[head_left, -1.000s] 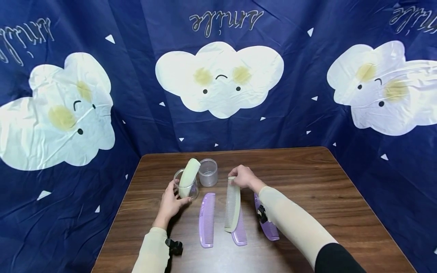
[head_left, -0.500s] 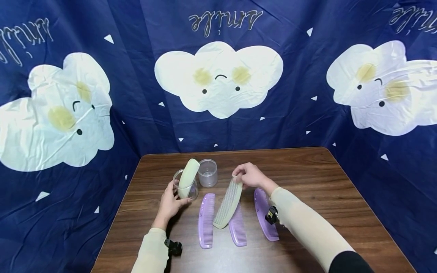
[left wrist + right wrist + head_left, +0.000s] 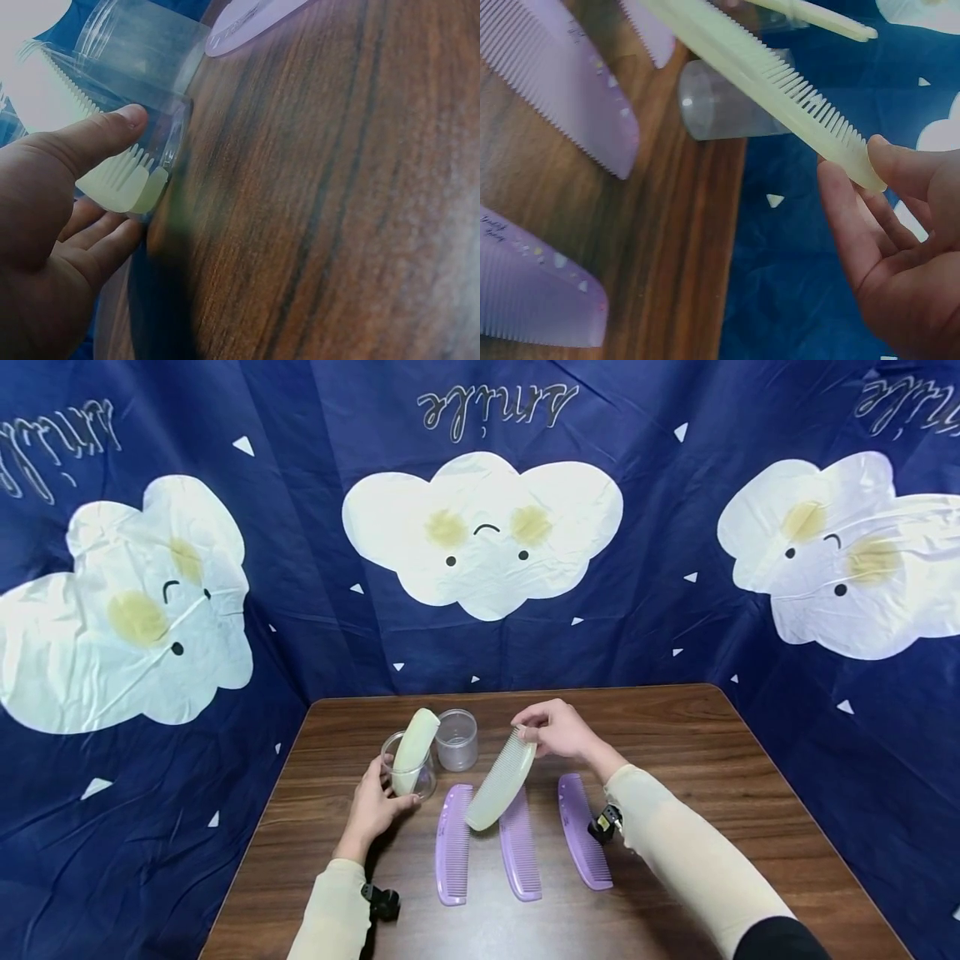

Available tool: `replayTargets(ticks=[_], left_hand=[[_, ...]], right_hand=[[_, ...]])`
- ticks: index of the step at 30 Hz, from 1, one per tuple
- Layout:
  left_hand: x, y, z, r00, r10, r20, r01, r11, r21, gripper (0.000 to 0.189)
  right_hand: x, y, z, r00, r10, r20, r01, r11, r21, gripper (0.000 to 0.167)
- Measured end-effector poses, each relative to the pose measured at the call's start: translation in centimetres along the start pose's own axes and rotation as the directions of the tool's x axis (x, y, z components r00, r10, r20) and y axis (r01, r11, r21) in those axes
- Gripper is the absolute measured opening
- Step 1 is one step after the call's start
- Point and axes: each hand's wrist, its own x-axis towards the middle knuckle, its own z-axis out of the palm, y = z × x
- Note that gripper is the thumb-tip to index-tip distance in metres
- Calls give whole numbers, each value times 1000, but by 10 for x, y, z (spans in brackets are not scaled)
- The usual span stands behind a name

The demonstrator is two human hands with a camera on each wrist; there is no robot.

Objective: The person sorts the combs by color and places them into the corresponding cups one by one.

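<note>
My left hand (image 3: 375,806) grips a clear plastic jar (image 3: 428,777) at the table's left, thumb on the near side and fingers round the far side. A pale green comb (image 3: 416,745) leans inside that jar, its top sticking out above the rim. With my right hand (image 3: 555,729) I pinch one end of a second pale green comb (image 3: 780,97) between thumb and fingers. That comb is tilted, its free end pointing down and left over the gap between two purple combs.
Another clear jar (image 3: 457,742) stands just behind the left one. Three purple combs lie on the wooden table: one on the left (image 3: 453,852), a middle one (image 3: 519,852) and one on the right (image 3: 583,835) beside my right forearm. A blue curtain hangs behind the table.
My right hand has lifted the second green comb off the middle purple comb and swung its lower end up and to the left. My left hand and its jar have stayed put.
</note>
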Motion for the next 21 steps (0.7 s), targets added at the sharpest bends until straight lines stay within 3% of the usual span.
replayTargets(ticks=[10, 17, 21], left_hand=[[-1, 2, -2, 1000, 5, 2, -5, 1000, 6, 95], [0, 1, -4, 1000, 24, 11, -25, 999, 24, 109], [1, 0, -4, 999, 35, 18, -36, 999, 30, 107]], right_hand=[[1, -20, -11, 1000, 3, -23, -2, 998, 60, 23], [-2, -38, -18, 998, -52, -34, 55, 995, 84, 22], [-3, -51, -20, 997, -70, -30, 72, 993, 96, 22]])
